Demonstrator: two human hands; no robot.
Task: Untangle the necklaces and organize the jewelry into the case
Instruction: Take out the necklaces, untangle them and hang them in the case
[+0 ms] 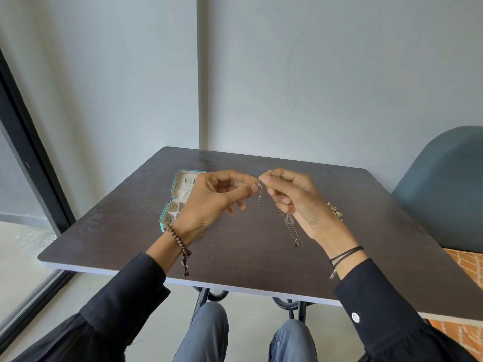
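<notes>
At the near edge are two knees in blue jeans and two dark sleeves that reach over a table (261, 270) with a dark brown, finely grained top and a pale edge. The left wrist carries a bracelet of round brown beads (179, 241), and the right wrist carries thin black cords (345, 254).

Both hands are lifted above the table and meet in the middle. The left hand (217, 202) has thumb and forefinger pressed together in a pinch, and its fingertips (251, 186) hold the top of a very thin metal necklace (293, 234). The other fingers of this hand are loosely curled under and hold nothing. The right hand (292, 199) pinches the same chain just beside, with its fingertips (264, 179) almost touching those of the left hand. A short piece of chain hangs down between the two pinches. The long part runs under the right palm and falls to the table, where its end with a small dark pendant lies.

Further left, partly behind the left hand, a small case (164, 218) stands open. It is turquoise outside and cream inside, with rounded corners. Some fine chains lie in its lower half.

Behind the right hand a small heap of golden jewelry (335, 211) lies on the table. At the far right is a grey-blue chair (444, 192) with a rounded back, before a plain pale wall.
</notes>
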